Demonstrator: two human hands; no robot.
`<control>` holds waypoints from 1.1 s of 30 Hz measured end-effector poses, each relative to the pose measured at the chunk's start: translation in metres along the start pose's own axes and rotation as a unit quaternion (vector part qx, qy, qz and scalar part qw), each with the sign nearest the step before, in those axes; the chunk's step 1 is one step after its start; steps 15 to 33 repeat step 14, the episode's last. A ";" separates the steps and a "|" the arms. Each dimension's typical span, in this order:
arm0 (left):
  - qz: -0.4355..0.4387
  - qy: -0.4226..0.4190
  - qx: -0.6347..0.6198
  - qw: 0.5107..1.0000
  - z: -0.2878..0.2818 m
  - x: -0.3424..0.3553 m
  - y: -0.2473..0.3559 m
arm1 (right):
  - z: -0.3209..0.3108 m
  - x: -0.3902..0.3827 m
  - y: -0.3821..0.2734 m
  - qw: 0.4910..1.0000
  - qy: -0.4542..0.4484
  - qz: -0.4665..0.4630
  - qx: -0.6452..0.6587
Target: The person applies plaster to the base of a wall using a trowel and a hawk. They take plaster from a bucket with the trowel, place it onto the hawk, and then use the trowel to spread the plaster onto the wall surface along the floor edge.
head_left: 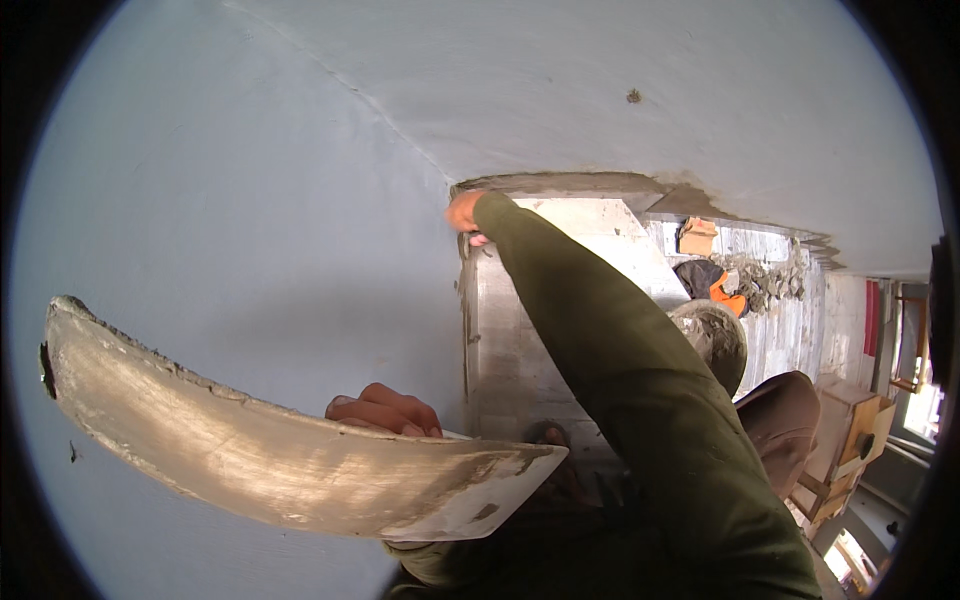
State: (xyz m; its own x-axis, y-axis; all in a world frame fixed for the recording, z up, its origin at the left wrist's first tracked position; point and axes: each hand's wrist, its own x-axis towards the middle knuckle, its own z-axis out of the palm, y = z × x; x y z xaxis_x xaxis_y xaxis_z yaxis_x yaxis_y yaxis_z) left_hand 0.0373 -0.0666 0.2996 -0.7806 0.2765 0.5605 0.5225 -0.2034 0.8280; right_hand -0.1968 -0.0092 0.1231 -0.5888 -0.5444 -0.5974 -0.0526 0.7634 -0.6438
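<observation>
My left hand grips a broad flat plastering board, smeared with pale grey plaster, held low across the left and middle of the view. My fingers curl over its upper edge. My right hand reaches far out on a green-sleeved arm to the edge of a pale smooth plastered wall, where the wall meets a rough grey masonry opening. Its fingers are closed, seemingly around a small tool that is mostly hidden.
A grey block wall face runs down beside my arm. Beyond lie a mortar-caked bucket, a heap of grey mortar, an orange item, a cardboard box and wooden crates at the lower right.
</observation>
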 end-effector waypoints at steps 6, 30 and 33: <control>0.012 0.019 0.000 1.000 0.005 0.001 0.006 | 0.006 -0.035 -0.041 0.983 0.035 -0.056 -0.172; 0.003 0.168 0.074 0.983 0.023 0.003 0.002 | 0.031 -0.109 0.065 0.984 0.162 0.007 0.077; 0.003 0.168 0.074 0.983 0.023 0.003 0.002 | 0.031 -0.109 0.065 0.984 0.162 0.007 0.077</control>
